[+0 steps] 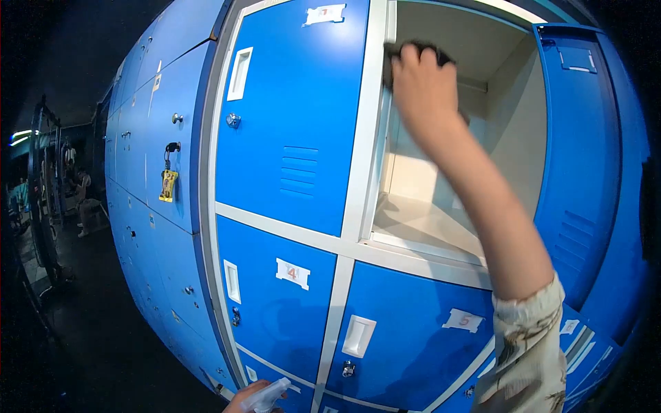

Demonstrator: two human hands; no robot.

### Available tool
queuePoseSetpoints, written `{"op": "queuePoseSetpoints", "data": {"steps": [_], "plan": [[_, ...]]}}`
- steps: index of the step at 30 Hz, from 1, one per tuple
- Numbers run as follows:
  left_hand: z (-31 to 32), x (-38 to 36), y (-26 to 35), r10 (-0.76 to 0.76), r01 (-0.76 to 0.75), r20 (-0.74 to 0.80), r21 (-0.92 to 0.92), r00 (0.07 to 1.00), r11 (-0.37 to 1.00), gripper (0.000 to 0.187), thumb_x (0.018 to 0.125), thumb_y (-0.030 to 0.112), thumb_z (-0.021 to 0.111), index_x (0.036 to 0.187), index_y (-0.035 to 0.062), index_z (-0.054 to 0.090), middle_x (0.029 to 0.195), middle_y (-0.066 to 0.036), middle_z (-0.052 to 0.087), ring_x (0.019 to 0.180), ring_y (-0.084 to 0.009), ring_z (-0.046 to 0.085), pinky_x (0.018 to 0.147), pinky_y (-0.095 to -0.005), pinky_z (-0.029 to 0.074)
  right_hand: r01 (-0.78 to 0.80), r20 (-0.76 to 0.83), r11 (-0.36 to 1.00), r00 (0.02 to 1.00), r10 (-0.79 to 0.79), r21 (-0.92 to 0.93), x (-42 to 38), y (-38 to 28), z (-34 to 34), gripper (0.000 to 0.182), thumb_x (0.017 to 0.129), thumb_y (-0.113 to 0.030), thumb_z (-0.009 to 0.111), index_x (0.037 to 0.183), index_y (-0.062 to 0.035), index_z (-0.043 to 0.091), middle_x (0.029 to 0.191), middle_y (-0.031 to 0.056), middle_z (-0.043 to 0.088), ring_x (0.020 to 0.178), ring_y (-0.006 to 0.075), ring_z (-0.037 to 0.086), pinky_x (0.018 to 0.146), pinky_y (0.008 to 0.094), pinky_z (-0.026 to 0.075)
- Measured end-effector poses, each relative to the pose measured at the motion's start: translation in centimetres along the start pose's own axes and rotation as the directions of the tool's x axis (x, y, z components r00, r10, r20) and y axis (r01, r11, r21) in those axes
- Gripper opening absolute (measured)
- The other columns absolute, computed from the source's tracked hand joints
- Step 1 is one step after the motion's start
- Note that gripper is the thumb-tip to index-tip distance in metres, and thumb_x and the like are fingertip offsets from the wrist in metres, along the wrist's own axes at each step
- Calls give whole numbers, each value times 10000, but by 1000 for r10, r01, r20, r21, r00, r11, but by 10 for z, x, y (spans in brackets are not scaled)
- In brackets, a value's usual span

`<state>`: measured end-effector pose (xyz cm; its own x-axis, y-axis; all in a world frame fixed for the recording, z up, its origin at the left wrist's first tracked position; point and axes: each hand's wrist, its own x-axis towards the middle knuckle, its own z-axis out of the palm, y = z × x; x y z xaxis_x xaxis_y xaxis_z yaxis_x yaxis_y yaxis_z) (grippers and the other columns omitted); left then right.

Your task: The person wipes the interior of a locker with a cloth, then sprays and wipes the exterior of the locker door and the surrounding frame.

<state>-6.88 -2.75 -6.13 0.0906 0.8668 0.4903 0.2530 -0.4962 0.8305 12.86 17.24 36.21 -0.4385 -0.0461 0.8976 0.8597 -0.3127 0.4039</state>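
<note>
With right fingers (429, 60) clenched over a dark cloth (390, 66), reaching to the white frame (356, 138) at the left edge of the open locker (413, 206). Well below those, with left fingers (241, 398) partly cut off from view, grasping a clear spray bottle (267, 396). Right of the raised fingers, showing a blue door (577, 138) swung open; far left, past a closed door (289, 103), a yellow tag (167, 186) hung from a lock.

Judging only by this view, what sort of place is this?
Probably a locker room: blue lockers with number labels, a key with a yellow tag hanging from one lock, and an open compartment.
</note>
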Motion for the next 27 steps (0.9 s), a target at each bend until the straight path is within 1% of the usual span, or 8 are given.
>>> {"op": "queuePoseSetpoints", "data": {"steps": [4,10,12,15,17,19,23,27], "plan": [[-6,-9,-1,-74,74,-48,-6,996,997,562,711,-57,649,1259,8,543,1080,-32,599,1003,-152,551,847,-289,444,-79,-145,997,986,82,24,63,31,24,289,839,-165,561,1121,-121,605,1104,46,547,1012,246,572,751,448,503],[-9,-24,4,-252,237,-134,-114,958,965,549,719,-67,610,1258,16,549,1056,-14,591,894,-123,563,760,-248,454,-216,90,976,973,213,22,91,27,9,283,921,-221,484,1170,-160,605,1164,98,567,1053,250,575,820,390,498],[-15,-29,-7,-161,165,-146,18,976,986,546,725,-74,590,1261,20,549,1037,-4,586,850,-115,560,731,-236,456,-162,54,986,985,163,-34,77,17,13,308,862,-178,539,1160,-135,598,1112,69,553,1022,249,566,769,417,496],[-19,-33,-10,-246,228,-141,-128,959,965,537,730,-76,579,1258,20,550,1017,8,576,830,-103,549,727,-236,454,-47,90,986,994,62,-157,30,-5,-4,293,821,-178,583,1101,-103,631,1038,60,552,963,237,543,725,391,457],[-20,-31,-1,-338,311,-135,-188,932,932,539,729,-77,580,1256,28,554,1010,10,571,842,-101,543,733,-243,450,29,310,985,950,25,-168,-8,-32,-31,326,821,-263,601,1069,-60,659,1083,109,550,1008,263,500,789,424,405],[-19,-29,-1,-349,321,-134,-192,927,927,539,724,-77,584,1251,35,559,1004,7,568,855,-104,537,740,-249,447,213,394,921,916,-73,-325,-56,-51,-61,265,819,-186,560,1015,-39,661,952,120,572,896,266,519,759,432,402],[-14,-17,-5,-176,174,-130,-27,976,984,532,713,-68,597,1233,40,571,1000,-11,569,886,-117,530,747,-258,444,441,514,856,818,-260,-270,-125,-72,-92,222,811,-203,547,887,-47,685,852,94,533,789,220,484,654,356,352],[-14,-8,-13,-96,97,-19,62,995,993,525,706,-49,617,1223,31,576,1018,-29,576,909,-131,533,760,-267,444,443,487,896,789,-374,-29,-143,-62,-97,190,800,-175,576,867,-50,703,854,93,535,804,229,485,649,349,361]]}}
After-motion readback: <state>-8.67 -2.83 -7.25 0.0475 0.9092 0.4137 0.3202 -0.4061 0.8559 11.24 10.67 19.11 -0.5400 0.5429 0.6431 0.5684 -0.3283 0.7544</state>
